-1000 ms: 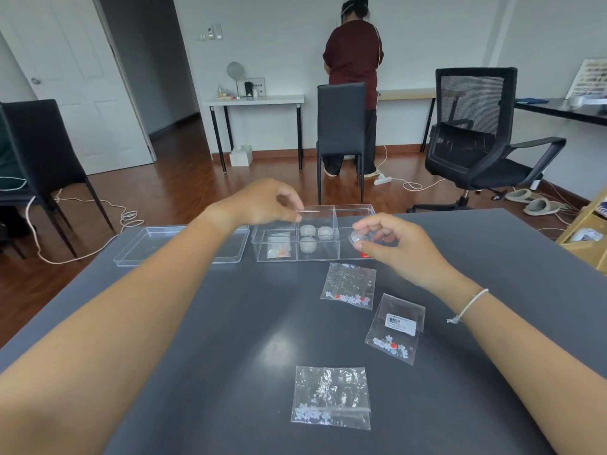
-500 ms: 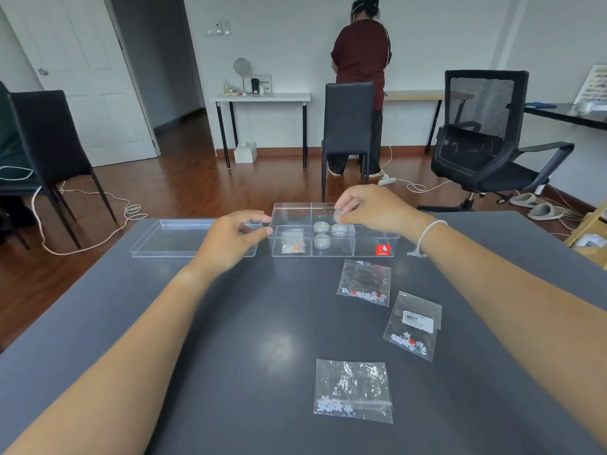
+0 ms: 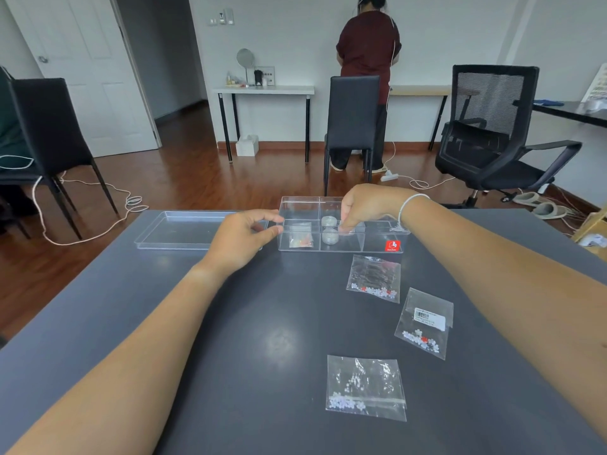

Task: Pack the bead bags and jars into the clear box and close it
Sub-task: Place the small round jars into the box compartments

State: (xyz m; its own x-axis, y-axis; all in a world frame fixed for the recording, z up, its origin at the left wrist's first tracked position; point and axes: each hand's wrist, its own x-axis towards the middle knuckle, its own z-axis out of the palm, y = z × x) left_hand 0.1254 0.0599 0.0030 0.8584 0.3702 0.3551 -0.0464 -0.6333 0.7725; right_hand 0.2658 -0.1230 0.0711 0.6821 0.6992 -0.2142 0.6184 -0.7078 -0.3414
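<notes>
Right hand pinching a jar inside clear box; left hand pinching the box's left wall

Open clear box holds jars; three bead bags lie nearby.

Clear box: rigid transparent plastic, glossy, red sticker on front wall. Lid beside it: same clear plastic. Three bead bags: thin crinkly clear film, shiny; one carries a white paper label. Jars: clear plastic. Table: dark grey, smooth, semi-matt with soft glare. Floor: glossy wood.
</notes>
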